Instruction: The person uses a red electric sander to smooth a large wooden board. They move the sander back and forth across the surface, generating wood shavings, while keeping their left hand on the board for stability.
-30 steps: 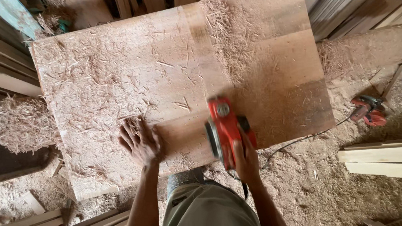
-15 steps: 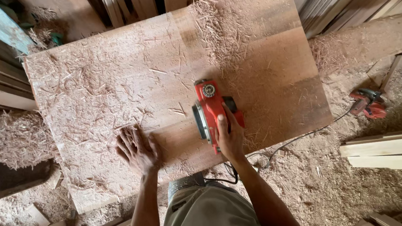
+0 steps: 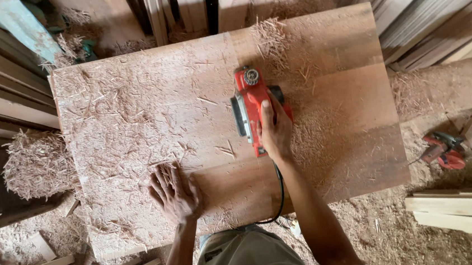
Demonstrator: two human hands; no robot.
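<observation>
- A big wooden board (image 3: 134, 118) lies flat in the middle of the workshop, and everything else is easiest placed from it.
- The right hand (image 3: 274, 130) is closed around the handle of a red electric planer (image 3: 252, 106), index finger laid straight along the top of the grip.
- The planer sits flat on the board, a little right of the board's centre, its nose pointing toward the far edge.
- A black cord (image 3: 277, 194) runs back from the planer's rear, over the near edge of the board, and curls down beside the person's trousers.
- The left hand (image 3: 174, 192) rests palm down on the board, fingers spread and holding nothing, close to the near edge and left of the planer; hand and tool are apart.
- Wood shavings (image 3: 122, 108) cover most of the left half of the board; the right half is barer and darker, with a thinner strip of chips at its far edge.
- A thick heap of shavings (image 3: 36, 164) hangs off the board's left side.
- On the sawdust-covered floor to the right of the board lies a second red power tool (image 3: 444, 150).
- Just nearer than that tool, a few pale planks (image 3: 461, 213) are stacked.
- More timber (image 3: 2, 89) leans or lies along the board's left and far sides.
</observation>
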